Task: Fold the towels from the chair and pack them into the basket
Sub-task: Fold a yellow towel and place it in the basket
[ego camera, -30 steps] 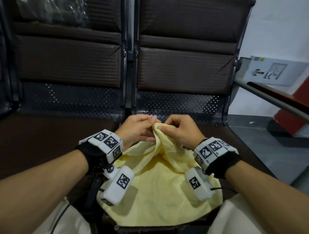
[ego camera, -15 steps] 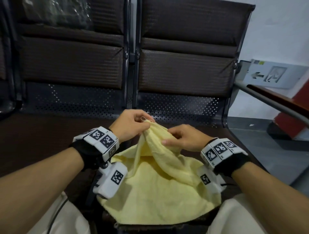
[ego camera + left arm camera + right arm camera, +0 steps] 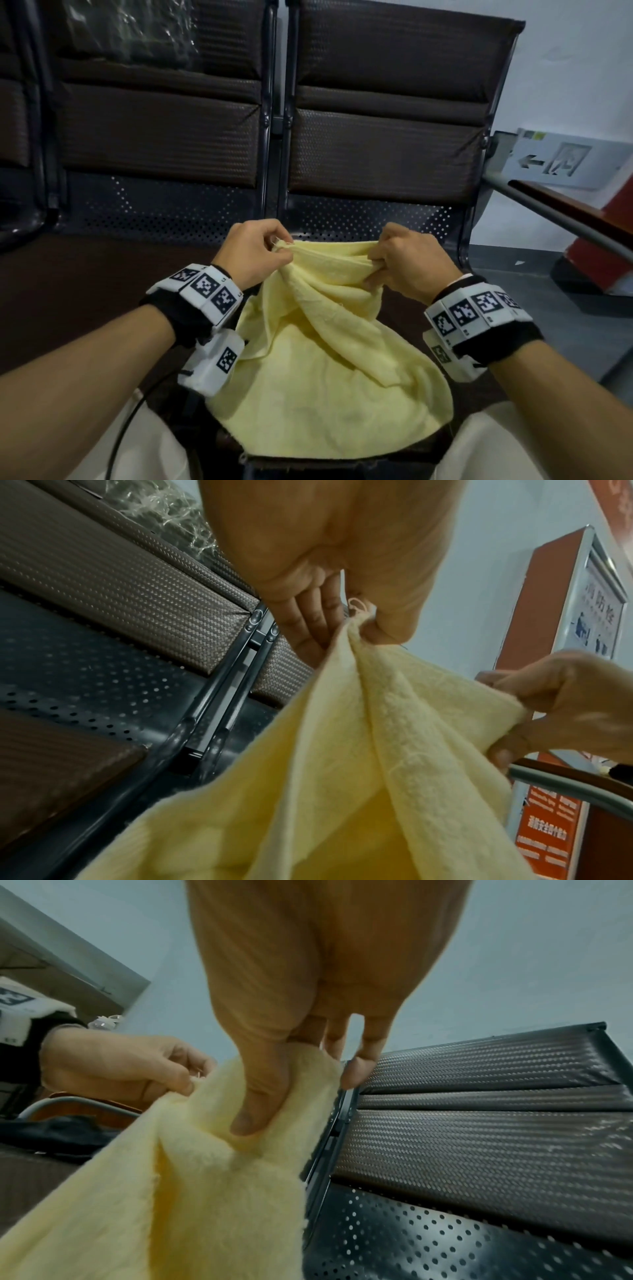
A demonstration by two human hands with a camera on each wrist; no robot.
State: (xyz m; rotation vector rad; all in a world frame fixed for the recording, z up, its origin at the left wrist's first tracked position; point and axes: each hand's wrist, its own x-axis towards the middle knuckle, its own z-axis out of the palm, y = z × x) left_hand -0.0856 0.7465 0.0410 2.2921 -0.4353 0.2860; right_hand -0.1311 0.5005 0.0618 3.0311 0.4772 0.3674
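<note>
Head view: the left hand (image 3: 251,251) and right hand (image 3: 409,262) each pinch the far hem of a pale yellow towel (image 3: 322,370), lifted and stretched between them, while its rumpled lower part rests on the person's lap before the chair (image 3: 383,144). Judged step: straightening the top edge before the first fold. Next, both corners should be matched evenly; no basket is visible.

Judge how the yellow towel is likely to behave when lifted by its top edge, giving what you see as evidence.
The towel is probably floppy: it sags in soft folds between the left hand and the right hand. It looks light, since pinches at its top edge hold that up. Its fuzzy pile, seen from the right wrist, suggests it is not slippery.
</note>
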